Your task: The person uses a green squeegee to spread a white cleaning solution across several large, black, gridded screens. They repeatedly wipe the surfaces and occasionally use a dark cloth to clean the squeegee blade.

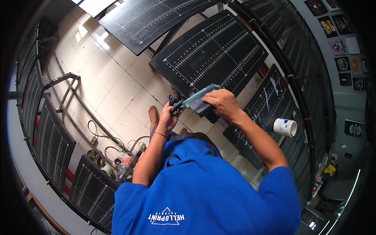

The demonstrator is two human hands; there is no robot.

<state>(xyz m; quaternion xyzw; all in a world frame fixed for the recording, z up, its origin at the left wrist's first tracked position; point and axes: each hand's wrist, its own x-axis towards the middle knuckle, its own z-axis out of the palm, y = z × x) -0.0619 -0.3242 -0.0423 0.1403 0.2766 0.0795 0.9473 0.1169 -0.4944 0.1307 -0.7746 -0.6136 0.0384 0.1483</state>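
Note:
My right hand (225, 104) is closed on a squeegee with a dark handle and a translucent teal blade (201, 96). The squeegee is tilted, its blade edge turned up and away from me. In my left hand (168, 118) is a crumpled dark rag (176, 102), pinched between the fingers. The rag meets the left end of the squeegee, or lies very close to it. Both hands are in front of my body, at the near edge of a black printing board (211, 49) marked with white ruled scales.
More marked black boards (150, 19) stand ahead and along both sides on metal frames. A paint-stained white tub (282, 127) rests on the right side. Cables, tape rolls (96, 157) and a metal rail (98, 125) lie low at left, beside the tiled floor (117, 84).

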